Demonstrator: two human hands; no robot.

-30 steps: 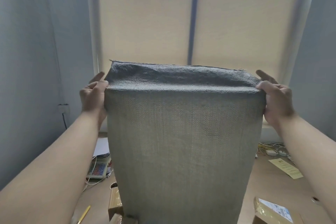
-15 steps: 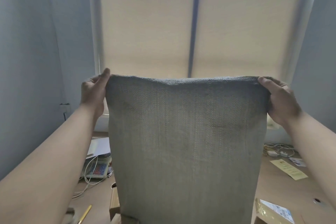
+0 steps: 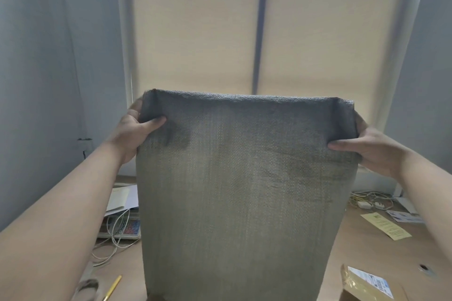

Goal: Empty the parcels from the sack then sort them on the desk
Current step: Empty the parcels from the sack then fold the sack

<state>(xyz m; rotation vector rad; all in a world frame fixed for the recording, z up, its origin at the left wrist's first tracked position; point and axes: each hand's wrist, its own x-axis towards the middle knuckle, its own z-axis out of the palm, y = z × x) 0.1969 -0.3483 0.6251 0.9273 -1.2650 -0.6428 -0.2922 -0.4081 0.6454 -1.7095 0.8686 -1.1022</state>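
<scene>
Sack (image 3: 244, 190): grey woven cloth, held up in the middle of the view above the bench (image 3: 362, 254). It hangs flat, and its lower end runs out of the bottom of the view. The upper edge is level, with both top corners folded toward the near side.

Left hand (image 3: 130, 135): grip closed on the sack's upper left corner. The thumb (image 3: 154, 122) presses the near face; the fingers are behind the cloth, mostly hidden.

Right hand (image 3: 374, 151): grip closed on the upper right corner in the same way, thumb (image 3: 342, 146) on the near face and fingers out of sight behind.

Parcel (image 3: 367, 283): brown, with a white printed label, lying on the bench at near right, cut off by the frame edge.

Right side of the bench: a yellow slip (image 3: 386, 226) lies flat, with white adapters (image 3: 367, 204) and thin leads beyond it by the wall.

Left side: a pencil (image 3: 112, 287) near, white cables (image 3: 115, 239) looped across a flat keypad device (image 3: 124, 228), and papers (image 3: 122, 197) farther back.

Behind it all: pale window blinds (image 3: 195, 32), drawn most of the way.
</scene>
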